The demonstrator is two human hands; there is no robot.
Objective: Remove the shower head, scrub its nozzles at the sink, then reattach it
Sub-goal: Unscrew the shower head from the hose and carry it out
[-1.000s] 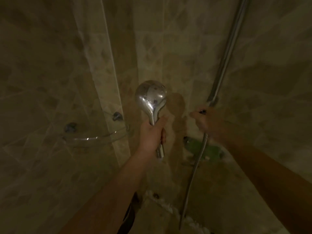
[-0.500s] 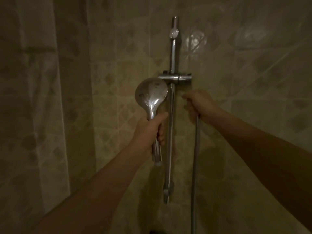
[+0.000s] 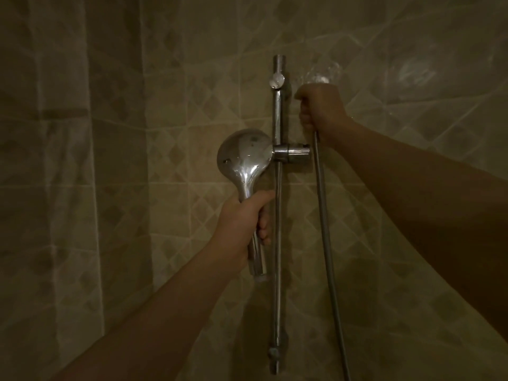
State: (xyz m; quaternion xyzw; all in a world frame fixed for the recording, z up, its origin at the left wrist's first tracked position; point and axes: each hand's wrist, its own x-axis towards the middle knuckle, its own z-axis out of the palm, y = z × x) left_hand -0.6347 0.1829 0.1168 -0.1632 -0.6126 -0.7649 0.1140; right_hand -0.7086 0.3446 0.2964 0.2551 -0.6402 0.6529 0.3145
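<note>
Dim tiled shower stall. Left hand (image 3: 242,218) is wrapped in a closed fist around the handle of the shower head (image 3: 244,158), chrome back toward the camera, nozzle face not visible, head upright just left of the vertical slide rail (image 3: 277,215) and level with the slider bracket (image 3: 292,155). Bottom end of the handle pokes out below the fist with no hose on it, so the head looks detached. Right hand (image 3: 321,111) is fisted around the top end of the metal hose (image 3: 324,229), up beside the upper part of the rail, above the bracket; the hose hangs straight down from it and runs out of frame at the bottom. The hose's end fitting is hidden inside the fist, cannot tell its state. Likely step: reattach, i.e. bring the hose end to the handle's bottom end and thread it on. To do it well: lower the right hand or raise the head so the two ends meet in line, keep the left grip fixed, start the nut square with the fingers to avoid cross-threading, check a washer is seated if there is one, snug by hand only. Wet chrome looks slippery, so hold firm. Then park the head in the bracket.
</note>
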